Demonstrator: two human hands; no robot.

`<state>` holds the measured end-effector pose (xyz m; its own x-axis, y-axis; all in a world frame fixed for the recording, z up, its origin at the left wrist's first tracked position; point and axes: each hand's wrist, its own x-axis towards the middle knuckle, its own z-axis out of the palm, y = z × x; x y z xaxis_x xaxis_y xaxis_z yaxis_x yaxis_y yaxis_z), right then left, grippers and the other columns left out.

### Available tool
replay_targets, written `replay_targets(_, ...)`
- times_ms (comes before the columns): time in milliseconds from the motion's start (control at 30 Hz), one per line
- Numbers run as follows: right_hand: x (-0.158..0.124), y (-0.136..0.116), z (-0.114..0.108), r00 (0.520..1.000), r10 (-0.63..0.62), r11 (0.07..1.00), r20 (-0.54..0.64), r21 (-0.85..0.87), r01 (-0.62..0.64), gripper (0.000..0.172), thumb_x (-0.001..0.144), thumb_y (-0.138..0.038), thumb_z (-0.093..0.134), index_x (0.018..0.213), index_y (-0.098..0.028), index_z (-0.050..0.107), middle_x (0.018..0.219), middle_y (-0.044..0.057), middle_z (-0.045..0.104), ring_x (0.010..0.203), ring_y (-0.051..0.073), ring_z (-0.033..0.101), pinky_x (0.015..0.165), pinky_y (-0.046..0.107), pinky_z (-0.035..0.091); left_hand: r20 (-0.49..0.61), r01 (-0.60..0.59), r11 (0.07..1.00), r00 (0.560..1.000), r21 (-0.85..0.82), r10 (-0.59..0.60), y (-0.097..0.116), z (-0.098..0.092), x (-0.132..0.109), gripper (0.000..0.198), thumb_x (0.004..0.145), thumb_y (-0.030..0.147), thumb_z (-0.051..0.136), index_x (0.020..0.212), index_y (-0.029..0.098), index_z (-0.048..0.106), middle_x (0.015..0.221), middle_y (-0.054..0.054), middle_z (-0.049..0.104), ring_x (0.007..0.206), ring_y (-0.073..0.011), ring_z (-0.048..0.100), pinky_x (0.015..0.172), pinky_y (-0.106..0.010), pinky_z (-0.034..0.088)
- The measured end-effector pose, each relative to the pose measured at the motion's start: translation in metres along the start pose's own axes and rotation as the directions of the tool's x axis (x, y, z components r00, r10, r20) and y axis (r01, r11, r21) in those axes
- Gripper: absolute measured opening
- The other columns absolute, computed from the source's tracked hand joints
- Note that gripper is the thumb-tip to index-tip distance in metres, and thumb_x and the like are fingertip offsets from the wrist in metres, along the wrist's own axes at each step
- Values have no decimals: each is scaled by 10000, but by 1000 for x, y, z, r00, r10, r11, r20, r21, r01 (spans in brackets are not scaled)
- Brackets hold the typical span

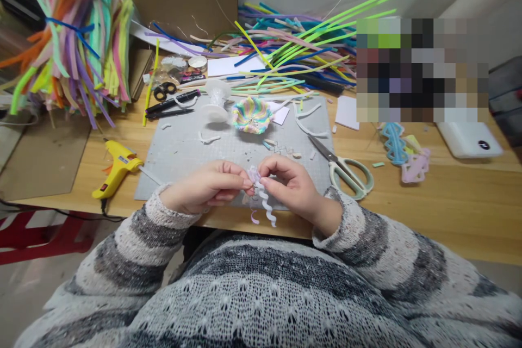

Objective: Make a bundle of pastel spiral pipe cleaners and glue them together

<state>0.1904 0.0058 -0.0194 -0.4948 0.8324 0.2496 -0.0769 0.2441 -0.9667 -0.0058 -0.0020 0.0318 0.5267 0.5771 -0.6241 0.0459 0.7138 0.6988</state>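
Note:
Both my hands meet over the front edge of the grey cutting mat (179, 147). Between them is a pale lilac and white pipe cleaner (267, 207), bent into waves, with its free end hanging down. My left hand (220, 184) pinches it from the left, and my right hand (287, 182) pinches its upper part from the right. A thin pink curl (255, 217) dangles beside it. Behind my hands, a ruffled pastel pipe-cleaner piece (253, 115) sits next to a clear spool (216, 102). Scissors (342, 166) lie partly spread to the right of my right hand.
A yellow hot glue gun (116, 167) rests at the left with its cord trailing. Bundled pipe cleaners (73, 38) stand at the back left, and loose ones (302, 43) are piled at the back. Zigzag pieces (393, 144) and a white box (468, 138) are on the right.

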Motion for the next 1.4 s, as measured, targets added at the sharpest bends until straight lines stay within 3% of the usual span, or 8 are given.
replay_targets(967,1,-2,1,998,8,1000,55,-2,-8,55,821,-229,582,775,-204,565,718,-13,617,664,112,553,637,280,459,8,13,999,1000,53,-13,0,0,3,201,729,324,692,682,135,644,396,90,283,344,-27,152,329,-162,73)
replay_targets(1400,4,5,0,988,152,924,13,353,-147,109,803,-260,650,767,-194,571,691,-37,553,621,87,498,599,250,405,-62,-143,986,987,89,148,1,1,-5,212,786,328,633,756,123,679,384,71,345,336,-44,237,349,-190,110)
